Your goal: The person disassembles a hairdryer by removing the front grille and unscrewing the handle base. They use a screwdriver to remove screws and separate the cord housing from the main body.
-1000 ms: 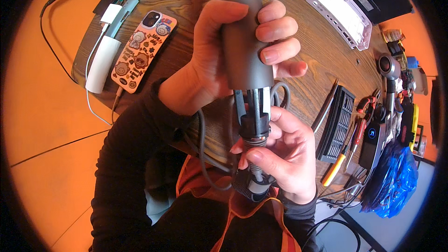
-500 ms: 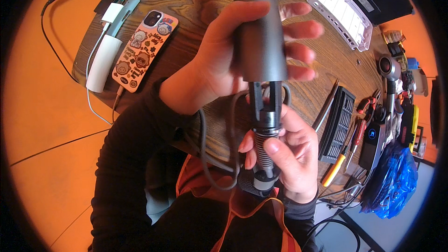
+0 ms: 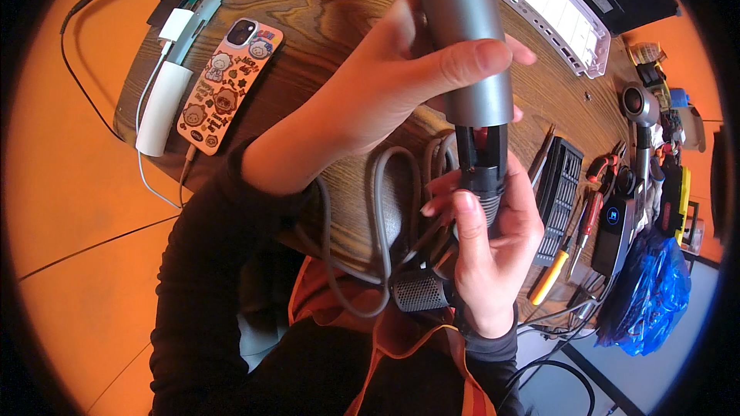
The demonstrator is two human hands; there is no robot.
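Observation:
A grey tube-shaped housing runs up out of view at the top. My left hand is wrapped round it, thumb across the front and fingers behind. A black inner piece with a slotted frame sticks out of the housing's lower end. Lower down, my right hand grips this piece at its ribbed sleeve, thumb in front. A grey cable loops beneath both hands. Near my lap lies a perforated dark cylinder, partly overlapped by the apron strap.
On the left lie a phone in a cartoon case and a white roll. At the right are a bit set, a yellow-handled screwdriver, pliers and a blue plastic bag. A white plastic shell sits at the back.
Both hands have moved right with the housing and inner piece. My left fingers, spread before, now close round the housing. The perforated cylinder has come into clearer view.

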